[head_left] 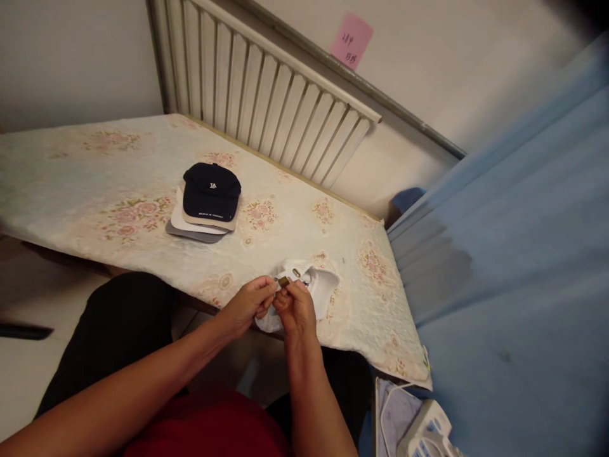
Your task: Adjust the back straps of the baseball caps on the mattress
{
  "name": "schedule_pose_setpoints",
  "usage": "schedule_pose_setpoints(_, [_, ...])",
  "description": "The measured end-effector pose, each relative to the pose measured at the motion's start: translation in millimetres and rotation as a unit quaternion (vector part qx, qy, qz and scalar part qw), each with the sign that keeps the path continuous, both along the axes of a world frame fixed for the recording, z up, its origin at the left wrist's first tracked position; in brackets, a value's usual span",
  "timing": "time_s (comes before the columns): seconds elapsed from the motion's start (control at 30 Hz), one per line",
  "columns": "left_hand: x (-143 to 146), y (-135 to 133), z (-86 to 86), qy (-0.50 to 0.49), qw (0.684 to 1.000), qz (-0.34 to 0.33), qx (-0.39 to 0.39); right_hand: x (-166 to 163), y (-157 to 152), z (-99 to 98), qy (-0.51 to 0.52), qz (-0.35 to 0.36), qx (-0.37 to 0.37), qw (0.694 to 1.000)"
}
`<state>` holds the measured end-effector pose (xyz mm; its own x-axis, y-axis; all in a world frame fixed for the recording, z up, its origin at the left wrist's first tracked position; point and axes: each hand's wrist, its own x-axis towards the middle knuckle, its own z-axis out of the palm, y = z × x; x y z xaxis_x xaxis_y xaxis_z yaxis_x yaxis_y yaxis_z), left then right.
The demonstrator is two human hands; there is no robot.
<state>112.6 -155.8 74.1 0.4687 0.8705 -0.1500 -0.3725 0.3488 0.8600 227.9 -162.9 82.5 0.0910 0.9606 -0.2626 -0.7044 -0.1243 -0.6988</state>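
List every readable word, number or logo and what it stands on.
"LA", apparently, white, on the dark cap's front.
White print on its brim: too small to read.
Handwritten digits on the pink note: too blurred to read.
White cap in the left hand and right hand: nothing readable.

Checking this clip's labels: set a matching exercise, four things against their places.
1 white fabric cap
2 navy cap with white logo
3 pink paper sticky note
4 white ribbed metal radiator

A stuck on the wall
B atop the stack of caps
C held by left hand and right hand at the floral-cloth table's edge
D along the table's far edge

Pairs: 1-C, 2-B, 3-A, 4-D
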Motion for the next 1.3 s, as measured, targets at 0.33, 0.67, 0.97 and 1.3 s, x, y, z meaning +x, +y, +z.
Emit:
schedule_pose_setpoints(0.33, [-1.9,-0.8,-1.3,-0.028,0.999,-0.002,-0.020,-0.4,-0.2,-2.4,-0.024,0.021,0.033,0.999])
schedule_pose_setpoints(0.67, [-0.4,-0.9,-4.2,0.002,1.000,0.004,0.006,0.9,-1.2,-2.5,-0.033,0.017,0.026,0.999])
schedule_pose_setpoints(0.97, [-1.5,2.9,-3.5,0.070,0.995,0.004,0.065,1.9,-1.1,-0.6,-0.030,0.026,0.014,0.999])
schedule_pose_setpoints(1.3, [-7.2,3.1,6.4,0.149,0.983,-0.026,0.103,4.6,-1.8,-0.4,-0.029,0.025,0.008,0.999])
